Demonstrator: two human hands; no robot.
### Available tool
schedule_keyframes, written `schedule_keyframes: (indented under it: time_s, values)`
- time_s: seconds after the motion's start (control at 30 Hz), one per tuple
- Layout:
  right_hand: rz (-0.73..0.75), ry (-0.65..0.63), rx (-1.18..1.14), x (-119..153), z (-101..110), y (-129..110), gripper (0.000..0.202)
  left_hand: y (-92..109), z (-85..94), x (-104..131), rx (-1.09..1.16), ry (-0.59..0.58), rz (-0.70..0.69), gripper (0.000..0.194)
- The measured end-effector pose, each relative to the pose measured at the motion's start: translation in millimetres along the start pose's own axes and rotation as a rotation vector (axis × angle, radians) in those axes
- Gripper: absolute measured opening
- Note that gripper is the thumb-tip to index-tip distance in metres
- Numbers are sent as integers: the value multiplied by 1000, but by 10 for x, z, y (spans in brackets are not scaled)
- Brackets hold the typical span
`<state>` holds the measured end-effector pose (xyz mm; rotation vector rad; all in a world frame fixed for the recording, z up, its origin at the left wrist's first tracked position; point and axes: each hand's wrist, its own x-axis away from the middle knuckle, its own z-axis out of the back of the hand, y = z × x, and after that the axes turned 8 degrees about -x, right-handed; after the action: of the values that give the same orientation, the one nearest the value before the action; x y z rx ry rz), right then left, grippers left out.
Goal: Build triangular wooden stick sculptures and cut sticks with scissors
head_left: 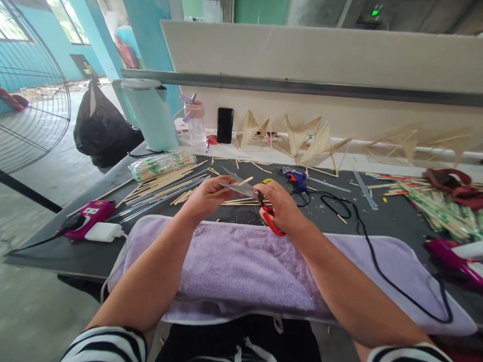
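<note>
My right hand (284, 206) is wrapped round the red handles of a pair of scissors (272, 223), whose parted blades point left towards my other hand. Between thumb and fingers, my left hand (208, 197) pinches a thin wooden stick (246, 180); its pale end shows between the blades. Whether the blades touch the stick I cannot tell. Below both hands a purple towel (245, 267) covers the table's front edge. More loose wooden sticks (164, 178) lie just beyond my left hand, and a blue glue gun (297, 179) lies beyond my right.
Several stick frames (304, 138) stand along the back, beside a phone (225, 125) and a bottle (194, 122). A black cable (364, 230) crosses the towel at right. Magenta power strips (90, 216) sit at both sides. Left stand a pale-green bin (151, 114) and a wire fan guard (36, 84).
</note>
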<state>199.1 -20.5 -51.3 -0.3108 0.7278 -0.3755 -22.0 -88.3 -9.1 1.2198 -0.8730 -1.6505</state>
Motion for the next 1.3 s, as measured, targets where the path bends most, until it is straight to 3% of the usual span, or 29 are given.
schedule_keyframes:
  time_s: [0.33,0.63,0.77,0.87,1.0,1.07,1.13,1.3]
  values:
    - [-158,-37,-4,10,-54,-62,48,-204,-131,-18,71,173,-46,18]
    - [-193,-61,74,16,-70,-75,50,-196,-181,-43,29,198,-37,20]
    - [-208,-70,91,1,-86,-24,48,-201,-170,-70,-134,179,-22,25]
    - [-199,-50,101,-2,-71,79,46,-191,-103,-83,-323,236,-24,21]
    - [-200,76,72,27,-13,318,47,-167,43,-93,-620,405,-163,24]
    - [-249,183,-1,48,13,459,49,-210,96,-104,-735,439,-164,27]
    - [-361,309,-122,69,30,589,48,-312,108,-122,-841,375,-129,28]
    - [-544,516,-425,103,68,776,38,-651,27,-170,-1021,50,-14,27]
